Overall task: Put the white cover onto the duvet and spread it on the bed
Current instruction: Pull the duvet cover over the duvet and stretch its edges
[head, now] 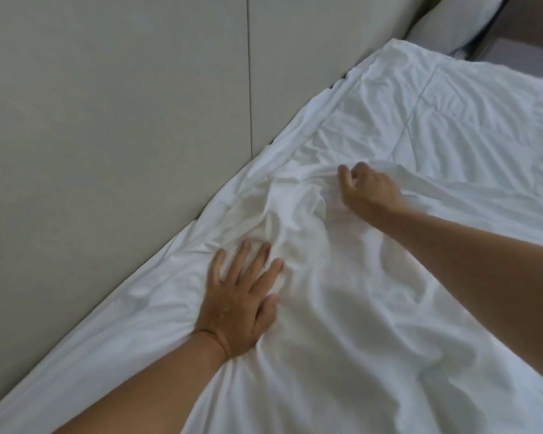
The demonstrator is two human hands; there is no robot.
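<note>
The white cover (373, 308) lies wrinkled over the bed, filling the lower right of the head view, and the quilted duvet (452, 98) shows through it at the upper right. My left hand (242, 299) rests flat on the cover near the bed's edge by the headboard, fingers spread. My right hand (367, 189) is farther up, with its fingers curled around a raised fold of the cover. A bunched ridge of fabric runs between the two hands.
A grey padded headboard (107, 120) with a vertical seam fills the left side, tight against the bed's edge. A white pillow (458, 23) stands at the top right corner, with dark furniture beside it.
</note>
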